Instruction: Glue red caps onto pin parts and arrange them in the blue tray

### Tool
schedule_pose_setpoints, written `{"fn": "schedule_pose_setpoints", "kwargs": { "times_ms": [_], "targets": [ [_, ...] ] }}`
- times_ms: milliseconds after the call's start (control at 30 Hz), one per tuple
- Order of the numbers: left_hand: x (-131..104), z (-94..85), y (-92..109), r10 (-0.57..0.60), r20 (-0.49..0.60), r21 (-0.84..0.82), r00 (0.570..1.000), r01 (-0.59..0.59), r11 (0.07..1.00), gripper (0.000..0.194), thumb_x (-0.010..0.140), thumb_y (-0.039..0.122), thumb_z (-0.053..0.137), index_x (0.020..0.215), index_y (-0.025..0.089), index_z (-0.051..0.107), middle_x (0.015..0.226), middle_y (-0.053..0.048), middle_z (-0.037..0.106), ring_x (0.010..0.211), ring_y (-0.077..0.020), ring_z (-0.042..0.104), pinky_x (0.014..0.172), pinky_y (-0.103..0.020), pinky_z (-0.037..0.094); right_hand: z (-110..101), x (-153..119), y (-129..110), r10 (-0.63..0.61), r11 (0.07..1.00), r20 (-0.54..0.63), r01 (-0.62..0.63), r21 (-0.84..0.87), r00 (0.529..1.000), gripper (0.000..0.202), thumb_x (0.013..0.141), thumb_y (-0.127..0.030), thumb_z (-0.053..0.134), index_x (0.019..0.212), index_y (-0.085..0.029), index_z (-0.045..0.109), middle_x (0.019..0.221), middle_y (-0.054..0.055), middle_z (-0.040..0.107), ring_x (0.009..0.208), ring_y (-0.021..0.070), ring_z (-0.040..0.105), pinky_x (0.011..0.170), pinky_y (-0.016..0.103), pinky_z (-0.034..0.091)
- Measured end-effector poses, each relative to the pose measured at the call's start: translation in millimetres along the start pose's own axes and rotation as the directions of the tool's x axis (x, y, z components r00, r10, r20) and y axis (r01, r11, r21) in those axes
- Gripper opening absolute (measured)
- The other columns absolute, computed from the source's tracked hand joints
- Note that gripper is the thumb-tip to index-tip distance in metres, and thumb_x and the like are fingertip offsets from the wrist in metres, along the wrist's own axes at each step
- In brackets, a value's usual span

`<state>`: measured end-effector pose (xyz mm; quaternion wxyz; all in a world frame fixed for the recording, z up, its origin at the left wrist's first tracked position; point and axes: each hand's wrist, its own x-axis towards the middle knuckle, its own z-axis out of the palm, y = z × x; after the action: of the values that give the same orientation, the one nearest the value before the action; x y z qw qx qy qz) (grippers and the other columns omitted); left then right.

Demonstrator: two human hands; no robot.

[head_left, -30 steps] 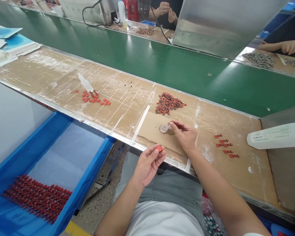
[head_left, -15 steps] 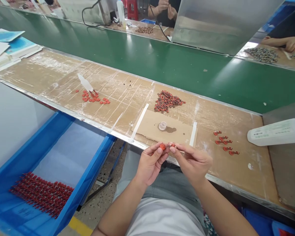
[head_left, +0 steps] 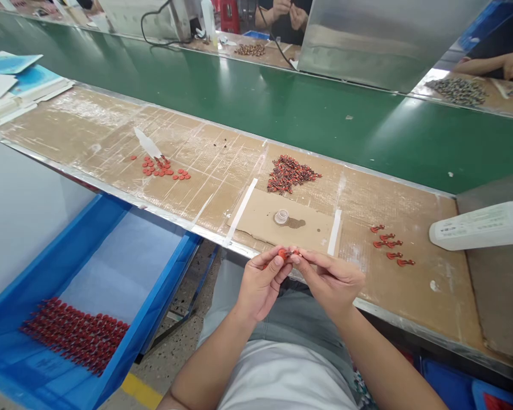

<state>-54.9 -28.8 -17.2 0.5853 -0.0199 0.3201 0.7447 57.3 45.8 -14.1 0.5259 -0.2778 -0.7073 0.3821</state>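
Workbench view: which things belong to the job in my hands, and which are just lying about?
Seemingly the job:
red disc, left hand
small part, right hand
heap of small parts
loose red discs
disc-footed pieces
clear cup

Probably lying about:
blue-and-white sheets
dark specks

- Table (head_left: pixel 89 134): long, brown-covered surface with a metal front edge.
- Left end: stack of blue and white sheets (head_left: pixel 29 85).
- Left of centre: red discs (head_left: pixel 163 171), mostly clustered, with a white pointed strip (head_left: pixel 147 142) reaching to them.
- Centre: cardboard sheet (head_left: pixel 259 222), white tape (head_left: pixel 243 208) along each side; it bears a small clear cup (head_left: pixel 281 216) beside a dark stain.
- Beyond the cardboard: heap of red-and-dark pieces (head_left: pixel 290 173).
- Right: small group of red figure-shaped parts (head_left: pixel 394 255).
- Right end: white bottle (head_left: pixel 474 226).
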Motion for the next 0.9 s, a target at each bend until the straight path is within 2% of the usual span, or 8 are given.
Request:
{"fn": "schedule_pose_setpoints", "kwargs": {
  "times_ms": [233, 467, 900],
  "targets": [
    [-0.7, 0.3, 0.0, 0.008, 0.007, -0.006, 1.000, -0.008, 1.000, 0.023, 0.071, 0.019, 0.083, 0.093, 0.017, 0.077, 0.096, -0.005, 0.077, 0.091, -0.0133, 0.072, 0.082, -0.017, 0.057, 0.8, 1.9, 0.0, -0.060, 0.998, 0.028, 0.060, -0.026, 0.998, 0.043, 0.071, -0.004, 0.078, 0.102, -0.033, 0.074, 0.098, -0.002, 0.076, 0.083, 0.0198, 0.075, 0.077, 0.034, 0.066],
    [0.2, -2.3, -0.2, 0.035, 0.014, 0.008, 0.999, -0.035, 0.999, 0.021, 0.072, 0.020, 0.083, 0.092, 0.018, 0.077, 0.097, -0.005, 0.077, 0.093, -0.0140, 0.072, 0.082, -0.016, 0.057, 2.0, 1.2, -0.3, -0.091, 0.994, 0.040, 0.093, -0.059, 0.995, 0.039, 0.072, -0.007, 0.078, 0.102, -0.032, 0.074, 0.097, -0.001, 0.076, 0.083, 0.0215, 0.075, 0.076, 0.036, 0.066],
    [-1.0, -0.7, 0.4, 0.089, 0.030, 0.060, 0.996, -0.091, 0.994, 0.020, 0.072, 0.021, 0.083, 0.091, 0.019, 0.078, 0.097, -0.008, 0.077, 0.094, -0.0170, 0.072, 0.084, -0.021, 0.059, 4.3, 2.0, -5.0, -0.100, 0.994, 0.043, 0.102, -0.048, 0.994, 0.046, 0.070, -0.001, 0.077, 0.104, -0.033, 0.073, 0.099, -0.002, 0.076, 0.083, 0.0192, 0.075, 0.077, 0.033, 0.065]
  ]
}}
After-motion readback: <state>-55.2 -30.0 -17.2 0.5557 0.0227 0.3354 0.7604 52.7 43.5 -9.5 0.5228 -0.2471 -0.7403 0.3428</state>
